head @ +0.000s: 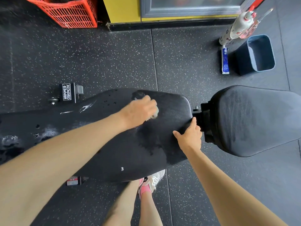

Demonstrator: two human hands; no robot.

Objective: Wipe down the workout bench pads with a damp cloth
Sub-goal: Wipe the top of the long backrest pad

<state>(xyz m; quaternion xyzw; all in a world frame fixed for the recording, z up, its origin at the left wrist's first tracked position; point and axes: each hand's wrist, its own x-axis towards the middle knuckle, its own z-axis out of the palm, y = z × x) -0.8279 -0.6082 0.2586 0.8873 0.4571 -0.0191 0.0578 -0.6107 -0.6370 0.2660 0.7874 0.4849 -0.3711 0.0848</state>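
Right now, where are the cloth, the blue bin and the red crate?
cloth [155, 110]: head view, its pale edge that shows.
blue bin [262, 51]: head view, its inner wall.
red crate [68, 14]: head view, its front mesh wall.

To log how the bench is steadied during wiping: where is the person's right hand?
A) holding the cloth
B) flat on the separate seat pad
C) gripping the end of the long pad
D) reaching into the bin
C: the right hand grips the end edge of the long pad, while the left hand holds the cloth on it.
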